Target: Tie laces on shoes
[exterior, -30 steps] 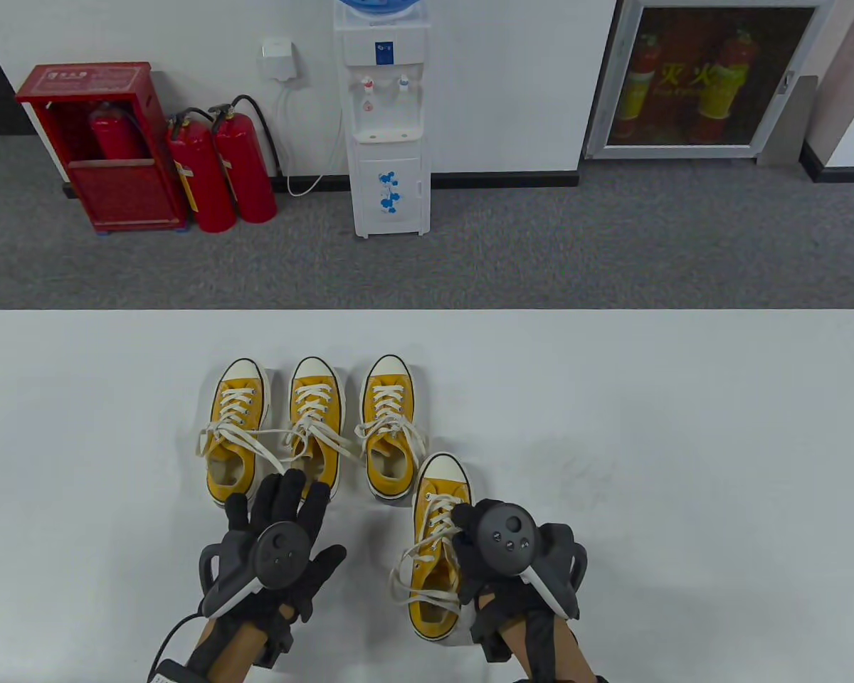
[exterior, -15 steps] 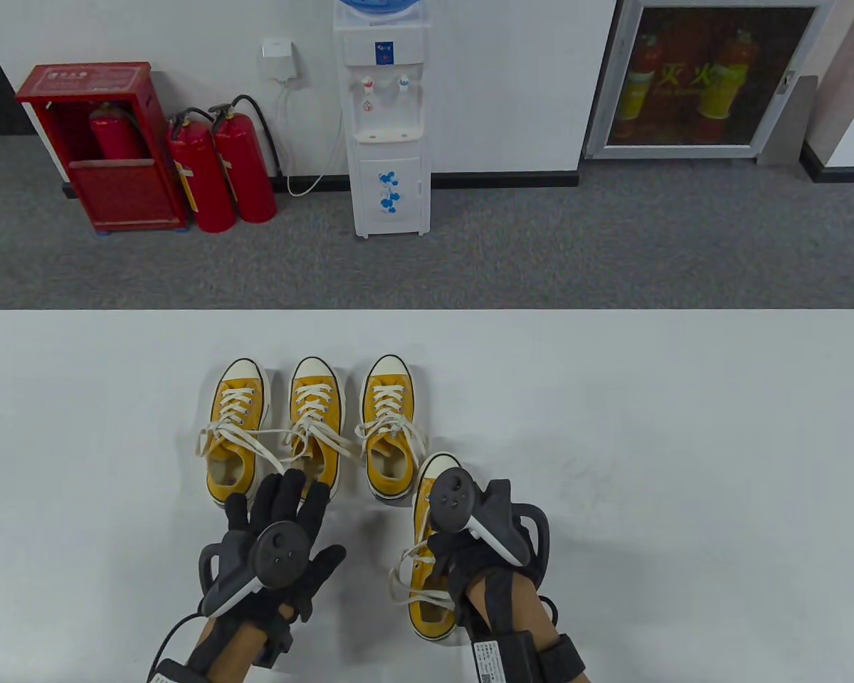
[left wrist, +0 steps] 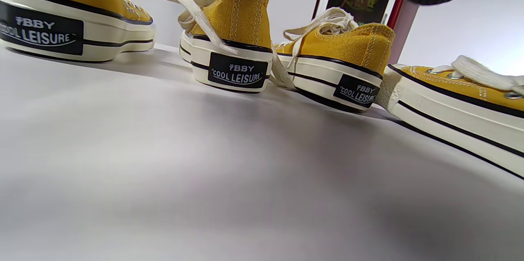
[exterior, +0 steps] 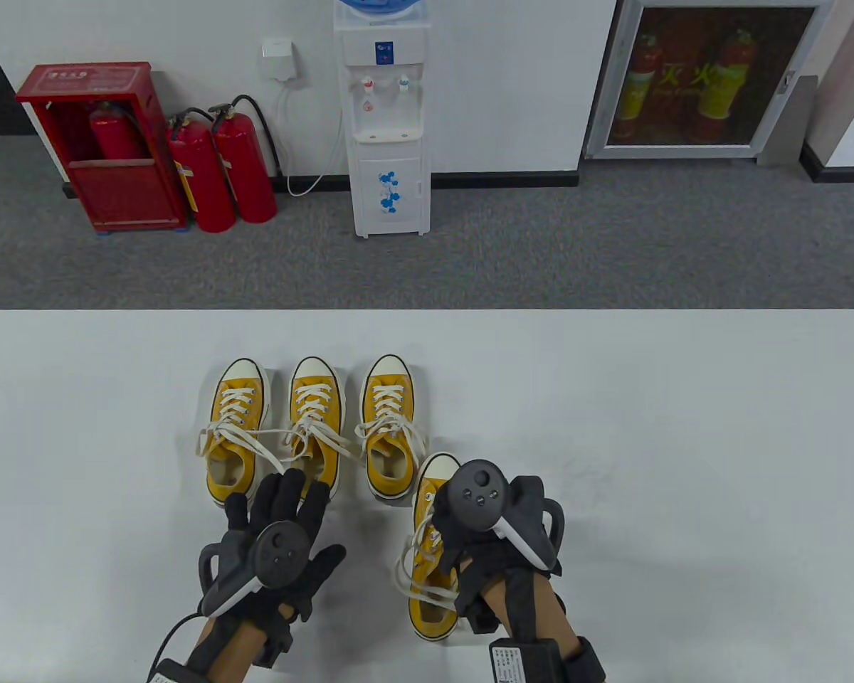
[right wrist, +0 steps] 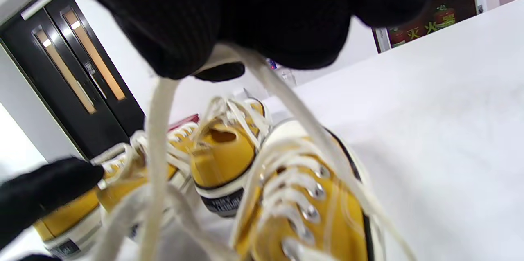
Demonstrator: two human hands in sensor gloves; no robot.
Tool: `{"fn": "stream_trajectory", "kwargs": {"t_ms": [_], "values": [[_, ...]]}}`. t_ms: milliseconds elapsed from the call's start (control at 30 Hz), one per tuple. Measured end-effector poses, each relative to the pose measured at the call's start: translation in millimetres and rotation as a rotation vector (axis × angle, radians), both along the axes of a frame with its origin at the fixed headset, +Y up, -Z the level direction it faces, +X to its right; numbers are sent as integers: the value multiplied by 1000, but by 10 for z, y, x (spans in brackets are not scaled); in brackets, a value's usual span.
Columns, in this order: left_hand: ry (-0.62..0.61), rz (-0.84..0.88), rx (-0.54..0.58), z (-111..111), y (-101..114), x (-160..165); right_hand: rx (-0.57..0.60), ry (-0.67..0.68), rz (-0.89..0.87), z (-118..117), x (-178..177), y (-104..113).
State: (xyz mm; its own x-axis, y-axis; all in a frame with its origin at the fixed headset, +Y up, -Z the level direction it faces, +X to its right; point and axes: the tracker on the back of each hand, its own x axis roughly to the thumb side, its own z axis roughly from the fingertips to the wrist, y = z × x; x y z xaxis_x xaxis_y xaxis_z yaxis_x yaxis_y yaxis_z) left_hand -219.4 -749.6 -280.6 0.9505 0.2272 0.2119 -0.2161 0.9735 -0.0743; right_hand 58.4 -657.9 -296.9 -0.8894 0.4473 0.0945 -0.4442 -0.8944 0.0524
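White table (exterior: 647, 398) in an office corner, grey carpet beyond it, a white water dispenser (exterior: 388, 121) against the far wall, 2 red fire extinguishers (exterior: 220, 167) and a red cabinet (exterior: 92, 146) to its left, a glass-fronted cabinet (exterior: 708, 75) to the right. On the table, 4 yellow canvas sneakers with cream toe caps and cream laces: 3 in a row (exterior: 313, 420), toes pointing away, side by side, loose lace ends trailing across and between them; heel patches reading "COOL LEISURE" in the left wrist view. Nearer the front edge, just right of that row, the 4th shoe (exterior: 430, 569), toe close to the heel of the rightmost shoe in the row, partly covered by the right hand (exterior: 480, 541). Right hand held over the front half of this shoe, fingers closed together around its laces (right wrist: 282, 89); in the right wrist view, 2 cream strands running down from between the gloved fingertips (right wrist: 172, 28) to the eyelets, pulled fairly straight, a loop of lace hanging off the shoe's left side in the table view. Left hand (exterior: 277, 541) flat on the table just behind the heels of the 2 left shoes, fingers spread apart, holding nothing, fingertips near a stray lace end. Both hands in black gloves, a dark tracker on the back of each.
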Motion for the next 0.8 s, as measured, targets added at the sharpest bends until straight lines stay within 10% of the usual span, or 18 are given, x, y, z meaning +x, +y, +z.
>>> {"fn": "stream_trajectory", "kwargs": {"t_ms": [400, 800], "values": [[3, 7, 0, -3, 0, -7, 128, -24, -194, 185, 410, 233], [-5, 8, 10, 1, 4, 5, 294, -93, -348, 250, 1069, -208]]}}
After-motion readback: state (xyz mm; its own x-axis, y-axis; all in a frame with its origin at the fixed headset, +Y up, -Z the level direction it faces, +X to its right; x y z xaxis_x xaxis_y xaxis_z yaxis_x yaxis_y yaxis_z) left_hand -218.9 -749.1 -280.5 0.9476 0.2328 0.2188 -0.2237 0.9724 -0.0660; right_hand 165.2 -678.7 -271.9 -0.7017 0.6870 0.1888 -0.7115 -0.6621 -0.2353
